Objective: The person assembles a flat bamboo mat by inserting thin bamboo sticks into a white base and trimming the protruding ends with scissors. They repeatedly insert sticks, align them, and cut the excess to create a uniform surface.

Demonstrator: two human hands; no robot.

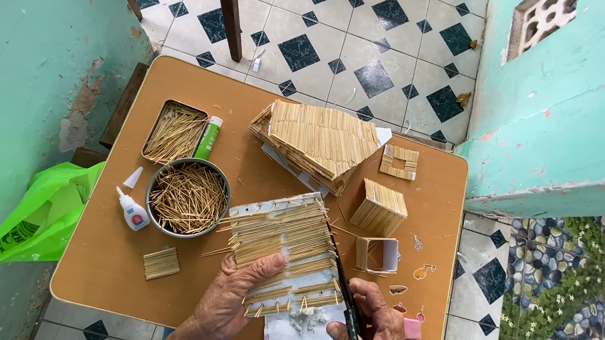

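Overhead, a tan tabletop (100, 260) with rounded corners stands on a black-and-white tiled floor (337, 33), between turquoise walls.

Largest piece on it: a stack of stick-covered panels (318, 144) at the far middle, angled, layered one on another.

Next, a white card panel (288, 243) partly covered in rows of thin sticks, lying at the near middle. The left hand (233, 298) presses flat on its near-left part, fingers spread over the sticks. The right hand (373, 338) is closed around a long dark tool (344, 294), whose length runs along the panel's right edge (blade or brush, cannot tell).

Containers:
- Round metal bowl (188, 197), left of the panel, holding a loose tangle of thin sticks, roughly half full.
- Rectangular metal tin (174, 132), beyond the bowl, holding sticks laid mostly lengthwise.
- Small open box (376, 254) of white card, right of the panel, inside looks bare.

Smaller things: a stick-clad block (380, 207) beyond the open box; a square stick frame (399, 161) near the far right; a green tube (208, 138) just beside the tin; a white glue bottle (131, 209) left of the bowl, cap off nearby; a little bundle of cut sticks (162, 262) near the left hand.

A green plastic bag (35, 223) hangs off the tabletop's left side.
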